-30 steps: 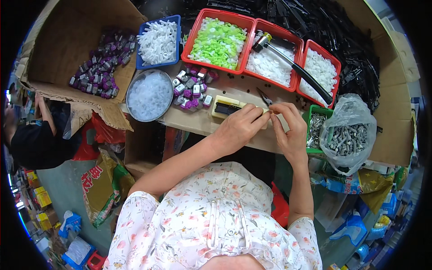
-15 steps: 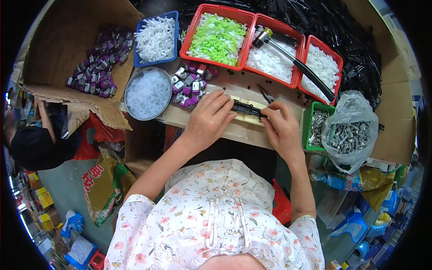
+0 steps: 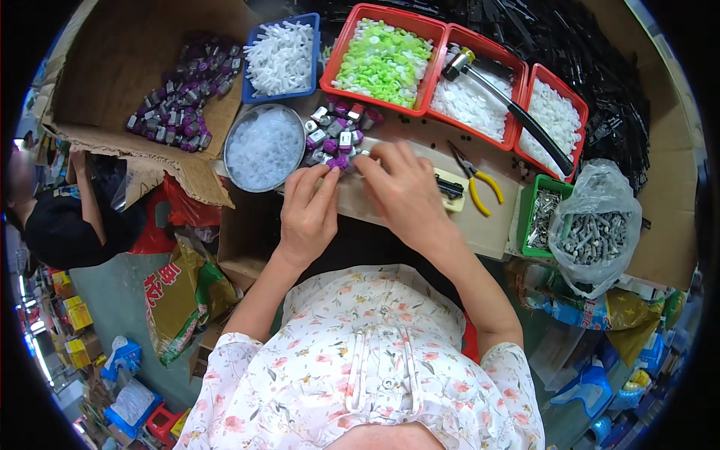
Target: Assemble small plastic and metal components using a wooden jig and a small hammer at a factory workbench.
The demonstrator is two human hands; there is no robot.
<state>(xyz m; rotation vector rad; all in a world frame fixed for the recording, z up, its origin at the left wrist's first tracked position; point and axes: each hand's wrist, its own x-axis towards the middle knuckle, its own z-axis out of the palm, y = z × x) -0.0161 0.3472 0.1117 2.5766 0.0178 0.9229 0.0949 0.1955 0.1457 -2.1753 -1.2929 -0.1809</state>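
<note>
My left hand (image 3: pixel 307 217) is at the near edge of a small pile of purple-and-silver block-shaped pieces (image 3: pixel 331 140), its thumb and fingertips pinched together. Whatever is between them is too small to make out. Just to the right, my right hand (image 3: pixel 409 191) bends its fingers toward the same pile; its fingertips are closed and what they hold is hidden. Under and beyond this hand lies a cream fixture (image 3: pixel 455 202) with a black slotted part (image 3: pixel 450 186) on it, mostly covered by the hand. Pliers with yellow handles (image 3: pixel 480 184) lie partly open right of the fixture.
Beyond my hands stand a round tray of translucent pieces (image 3: pixel 227 154), a blue tray of white pegs (image 3: pixel 250 91), red trays (image 3: pixel 427 105) of green and white pieces, and a hammer (image 3: pixel 517 112). A green tray of screws (image 3: pixel 531 225) and a plastic bag (image 3: pixel 592 240) sit right.
Both hands have moved left, off the black part on the fixture, to the purple-and-silver pile. The pliers' yellow handles have come into sight. The view has shifted slightly.
</note>
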